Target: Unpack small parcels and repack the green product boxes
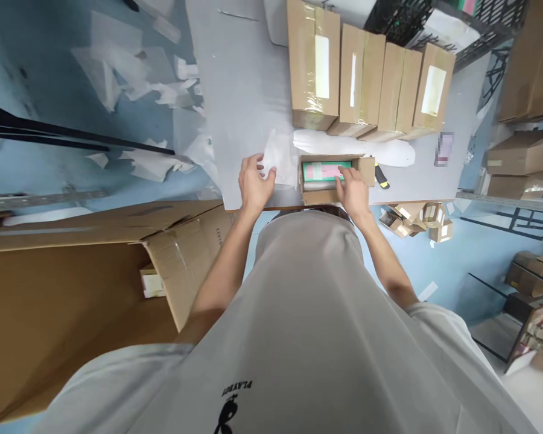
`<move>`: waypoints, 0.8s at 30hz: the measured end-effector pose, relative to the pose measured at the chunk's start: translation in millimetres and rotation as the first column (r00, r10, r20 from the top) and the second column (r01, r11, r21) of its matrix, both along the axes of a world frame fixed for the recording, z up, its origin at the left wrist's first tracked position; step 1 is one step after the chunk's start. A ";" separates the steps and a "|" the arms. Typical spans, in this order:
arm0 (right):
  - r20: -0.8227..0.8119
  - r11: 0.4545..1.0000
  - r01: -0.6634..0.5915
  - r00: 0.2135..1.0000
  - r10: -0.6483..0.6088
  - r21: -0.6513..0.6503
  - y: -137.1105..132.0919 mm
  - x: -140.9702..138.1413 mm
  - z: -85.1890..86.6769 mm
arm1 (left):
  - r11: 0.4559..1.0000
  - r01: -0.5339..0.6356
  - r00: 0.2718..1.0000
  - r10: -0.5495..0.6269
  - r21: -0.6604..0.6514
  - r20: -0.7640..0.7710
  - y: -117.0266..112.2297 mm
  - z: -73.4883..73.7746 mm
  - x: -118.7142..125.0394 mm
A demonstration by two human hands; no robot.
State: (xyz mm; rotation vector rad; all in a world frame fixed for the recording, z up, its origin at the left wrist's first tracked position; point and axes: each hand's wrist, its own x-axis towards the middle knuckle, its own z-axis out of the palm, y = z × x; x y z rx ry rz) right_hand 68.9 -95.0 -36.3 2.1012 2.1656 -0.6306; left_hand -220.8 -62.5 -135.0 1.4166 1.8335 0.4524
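Observation:
A small open cardboard box [317, 195] sits at the near edge of the grey table [244, 90]. Inside lies a green and pink packet [324, 170]. My right hand [353, 191] rests on the box's right side, fingers stretched onto the packet. My left hand [254, 179] lies to the left of the box, fingers curled on a sheet of white wrapping paper [278, 158]. A white foam roll [355, 147] lies just behind the box.
Several taped cardboard boxes [371, 81] stand in a row at the back of the table. A large open carton [72, 283] stands on the floor at left. White paper scraps [131, 66] litter the blue floor. Small boxes [416, 220] lie on the floor at right.

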 end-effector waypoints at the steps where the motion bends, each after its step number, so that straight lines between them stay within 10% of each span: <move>1: 0.011 0.999 0.033 0.999 -0.033 -0.017 -1.6 12.6 -4.4 | 0.997 0.044 0.998 -0.047 0.059 0.049 -3.9 14.2 7.5; 7: 0.112 0.988 -0.026 0.993 0.043 -0.153 22.6 34.2 -25.4 | 0.883 0.429 0.896 -0.442 0.191 0.028 -13.9 65.8 95.0; 12: 0.176 0.952 -0.194 0.955 0.238 -0.237 53.3 29.6 -41.1 | 0.841 0.532 0.826 -0.541 -0.101 -0.154 9.8 35.6 146.9; 24: 0.069 0.900 -0.327 0.930 0.361 -0.289 57.8 49.7 -75.5 | 0.878 0.408 0.862 -0.461 -0.251 -0.212 3.2 0.7 145.8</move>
